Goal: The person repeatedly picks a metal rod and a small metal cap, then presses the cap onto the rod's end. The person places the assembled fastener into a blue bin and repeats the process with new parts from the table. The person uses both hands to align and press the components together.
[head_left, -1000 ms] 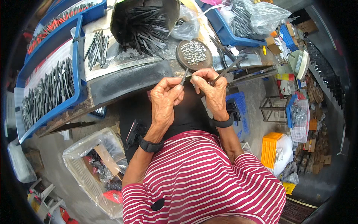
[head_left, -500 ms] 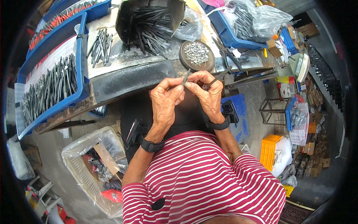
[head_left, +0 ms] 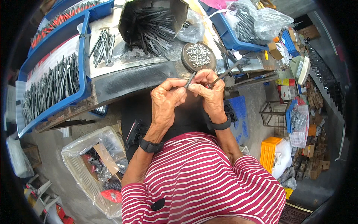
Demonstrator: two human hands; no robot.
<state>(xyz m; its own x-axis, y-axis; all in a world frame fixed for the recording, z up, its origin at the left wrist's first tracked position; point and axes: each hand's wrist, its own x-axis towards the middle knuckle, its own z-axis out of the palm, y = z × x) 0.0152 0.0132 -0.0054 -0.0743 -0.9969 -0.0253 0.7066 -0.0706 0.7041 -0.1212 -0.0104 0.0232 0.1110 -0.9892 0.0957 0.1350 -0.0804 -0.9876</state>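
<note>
Across a worn workbench (head_left: 88,100), dark strips (head_left: 56,84) are being kept in a blue tray (head_left: 84,80), and small metal parts (head_left: 198,55) are being held in a round dish (head_left: 185,60) just beyond the hands. Compared with a second ago, a gap is being closed: one slim dark piece (head_left: 191,78), then gripped by the left hand (head_left: 166,100) alone, is now being met by the fingertips of the right hand (head_left: 212,97), so it is apparently being handled from both sides at once. Above the lap (head_left: 184,118), both wrists are being held raised, fingers turned inward. By the left, nearly closed, the piece is being pinched between thumb and forefinger (its lower end is being hidden in the grip). By the right, also tightly curled, a long dark tool (head_left: 226,72) is being clasped, pointing away to the upper right.
</note>
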